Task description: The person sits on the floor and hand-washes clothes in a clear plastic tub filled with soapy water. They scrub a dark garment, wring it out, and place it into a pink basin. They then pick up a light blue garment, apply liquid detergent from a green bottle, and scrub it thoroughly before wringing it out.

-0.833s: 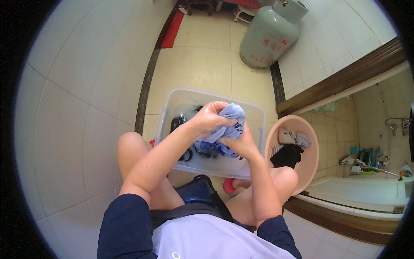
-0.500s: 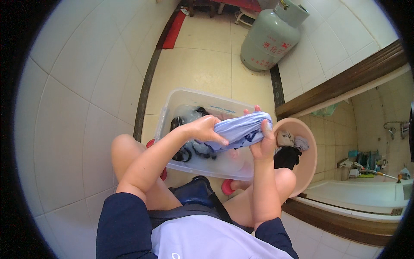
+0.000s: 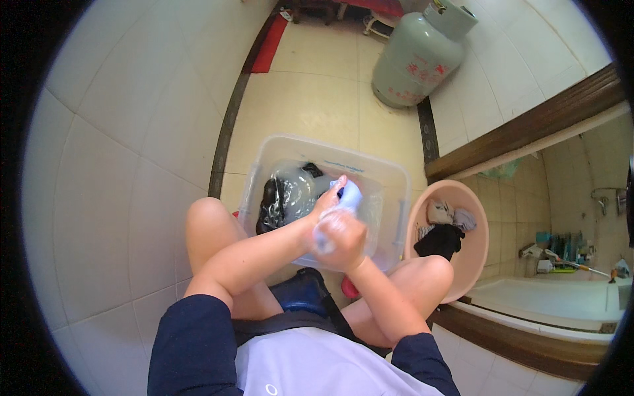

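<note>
A light blue wet cloth (image 3: 350, 195) with dark patches is bunched up and twisted between my two hands over a clear plastic tub (image 3: 397, 204). My left hand (image 3: 327, 200) is closed round it, thumb up, on the far side. Nearer to me, my right hand (image 3: 348, 236) grips the same cloth in a fist, smeared by motion, and partly covers my left wrist. A pale end of the cloth shows beside the right fist. Below in the tub, black wet clothes (image 3: 271, 204) lie in cloudy, soapy water. My hands hide part of the water.
Right of the tub stands a peach basin (image 3: 477, 254) holding a black garment (image 3: 439, 242) and light-coloured pieces. A grey-green gas cylinder (image 3: 419, 63) stands by the far right wall. Beneath me is a dark blue stool (image 3: 300, 294). A doorway with a wooden sill (image 3: 522, 138) opens at right.
The cloth was stretched between my hands and is now bunched and twisted. My right hand has swung left and toward me, across my left wrist.
</note>
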The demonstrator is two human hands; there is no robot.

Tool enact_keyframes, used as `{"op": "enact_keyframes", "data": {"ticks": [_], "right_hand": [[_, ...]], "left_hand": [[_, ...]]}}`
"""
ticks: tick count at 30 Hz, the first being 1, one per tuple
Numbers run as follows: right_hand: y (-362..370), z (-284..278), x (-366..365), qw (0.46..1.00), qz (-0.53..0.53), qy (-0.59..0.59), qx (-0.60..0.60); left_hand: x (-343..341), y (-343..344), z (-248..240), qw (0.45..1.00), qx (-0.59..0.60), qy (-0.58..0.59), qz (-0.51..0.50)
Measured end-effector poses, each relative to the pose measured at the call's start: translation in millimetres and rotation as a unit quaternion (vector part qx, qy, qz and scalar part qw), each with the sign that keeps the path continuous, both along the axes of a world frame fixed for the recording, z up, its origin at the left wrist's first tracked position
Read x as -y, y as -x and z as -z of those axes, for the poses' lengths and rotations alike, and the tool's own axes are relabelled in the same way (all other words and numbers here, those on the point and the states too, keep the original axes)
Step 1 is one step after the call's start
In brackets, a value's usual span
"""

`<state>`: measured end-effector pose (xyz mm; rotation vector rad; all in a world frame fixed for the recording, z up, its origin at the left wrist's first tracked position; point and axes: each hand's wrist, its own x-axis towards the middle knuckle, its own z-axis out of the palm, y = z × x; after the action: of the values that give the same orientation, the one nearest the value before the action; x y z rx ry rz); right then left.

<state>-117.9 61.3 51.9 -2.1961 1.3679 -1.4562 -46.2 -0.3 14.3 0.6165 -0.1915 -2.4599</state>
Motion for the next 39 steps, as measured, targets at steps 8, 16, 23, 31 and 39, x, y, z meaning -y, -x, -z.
{"op": "enact_keyframes", "data": {"ticks": [8, 16, 23, 31, 39], "right_hand": [[17, 15, 9, 0.997, 0.022, 0.006, 0.067], [31, 24, 16, 0.988, 0.133, -0.03, 0.075], [63, -2, 16, 0.769, -0.114, -0.541, 0.322], [58, -15, 11, 0.771, -0.085, -0.323, 0.543], [60, -21, 28, 0.832, 0.166, -0.232, 0.476]], "left_hand": [[5, 3, 11, 0.994, 0.096, 0.045, 0.029], [18, -10, -10, 0.923, 0.3, 0.235, 0.048], [45, -50, -64, 0.978, 0.058, 0.194, -0.047], [55, -59, -49, 0.948, 0.149, 0.275, 0.047], [21, -30, -23, 0.956, 0.136, 0.259, 0.004]]}}
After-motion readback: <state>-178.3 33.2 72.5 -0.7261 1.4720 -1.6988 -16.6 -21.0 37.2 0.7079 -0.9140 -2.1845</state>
